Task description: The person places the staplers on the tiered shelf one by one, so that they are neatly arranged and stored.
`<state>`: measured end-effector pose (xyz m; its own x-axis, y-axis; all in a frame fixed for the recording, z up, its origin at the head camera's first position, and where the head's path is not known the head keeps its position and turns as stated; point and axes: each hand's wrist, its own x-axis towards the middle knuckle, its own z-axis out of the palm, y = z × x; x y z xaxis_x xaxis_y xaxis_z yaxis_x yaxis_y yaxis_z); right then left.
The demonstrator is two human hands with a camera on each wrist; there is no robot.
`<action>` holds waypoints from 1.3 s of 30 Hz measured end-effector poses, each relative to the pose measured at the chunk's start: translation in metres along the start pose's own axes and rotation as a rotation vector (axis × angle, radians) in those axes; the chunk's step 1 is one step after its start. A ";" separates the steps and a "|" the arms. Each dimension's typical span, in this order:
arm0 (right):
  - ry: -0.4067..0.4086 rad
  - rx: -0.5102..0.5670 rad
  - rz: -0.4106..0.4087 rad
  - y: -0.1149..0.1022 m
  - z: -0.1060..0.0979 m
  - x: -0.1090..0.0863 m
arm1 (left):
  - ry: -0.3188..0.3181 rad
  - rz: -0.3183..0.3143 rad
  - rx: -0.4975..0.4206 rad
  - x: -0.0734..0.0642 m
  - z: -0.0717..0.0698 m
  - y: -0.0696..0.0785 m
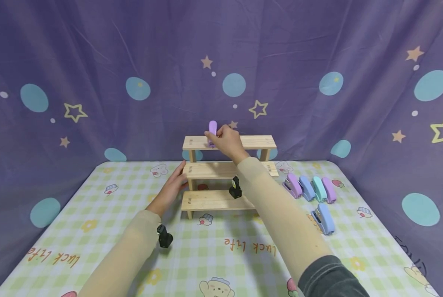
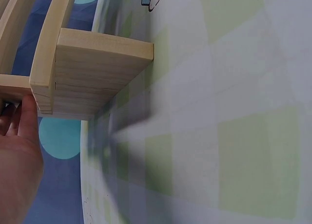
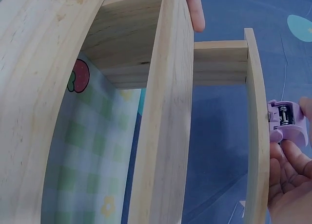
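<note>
In the head view, a three-tier open shelf of pale wood [image 1: 210,200] stood on a green-and-white checked tablecloth [image 1: 113,231], before a purple curtain patterned with stars and blue spots [image 1: 176,49]. A light purple plastic stapler [image 1: 212,128] was at the top tier, left of its middle, with the thumb and fingers of the right hand [image 1: 228,142] clamped on it. Its long axis ran up and down the picture, the rounded end uppermost and the other end at the top tier. The left hand [image 1: 174,183] gripped the left end of the middle tier. To the right of the shelf, a purple stapler [image 1: 294,185], a blue stapler [image 1: 307,188], a teal stapler [image 1: 319,189] and a second purple stapler [image 1: 329,190] stood side by side in a row, their long axes roughly alike. A second blue stapler [image 1: 324,218] stood nearer the person, apart from the row.

In the left wrist view, the left hand's fingers met the end of the wood, one nearly straight, the others partly hidden.

In the right wrist view, fingertips of the left hand showed on both sides of the middle tier. The held stapler lay against the upper face of the top tier, between the right hand's digits. An end with metal and dark inner parts faced the camera, so its long axis was seen nearly end-on.
</note>
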<state>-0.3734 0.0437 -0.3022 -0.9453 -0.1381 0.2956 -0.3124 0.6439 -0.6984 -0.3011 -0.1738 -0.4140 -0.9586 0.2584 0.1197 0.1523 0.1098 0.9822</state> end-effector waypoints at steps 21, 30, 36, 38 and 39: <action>-0.131 0.039 -0.044 0.012 -0.036 -0.021 | 0.003 0.002 -0.006 0.002 0.001 -0.002; -0.163 -0.007 -0.060 0.027 -0.061 -0.038 | 0.010 0.001 0.004 0.001 0.000 -0.003; -0.162 -0.043 -0.072 0.037 -0.077 -0.047 | 0.000 0.000 0.005 -0.001 0.002 0.001; -0.180 -0.031 -0.065 0.041 -0.084 -0.051 | 0.002 -0.001 0.006 -0.001 0.002 0.001; -0.192 -0.027 -0.060 0.044 -0.088 -0.054 | 0.005 -0.004 0.005 -0.001 0.002 0.001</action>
<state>-0.3282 0.1451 -0.2913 -0.9264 -0.3162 0.2044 -0.3684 0.6496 -0.6651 -0.2993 -0.1718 -0.4135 -0.9604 0.2531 0.1166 0.1496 0.1152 0.9820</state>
